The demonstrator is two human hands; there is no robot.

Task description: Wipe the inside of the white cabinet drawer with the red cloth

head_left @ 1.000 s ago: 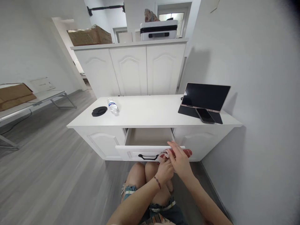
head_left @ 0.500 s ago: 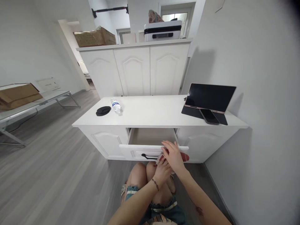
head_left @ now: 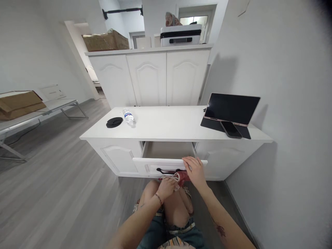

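Note:
I sit on the floor before a low white cabinet whose middle drawer is pulled out. My left hand is closed on a red and white piece of cloth held above my knees, just below the drawer's black handle. My right hand lies over the right end of the same cloth, fingers stretched flat, close to the drawer front. The inside of the drawer shows a bare pale bottom.
On the cabinet top lie a black round lid, a water bottle on its side, a tablet propped on a stand and a phone. A wall stands close on the right. A taller white cupboard stands behind.
The cloth has come down and to the left, from the drawer's rim to my knees. My left hand moved left with it; my right hand flattened over its right end.

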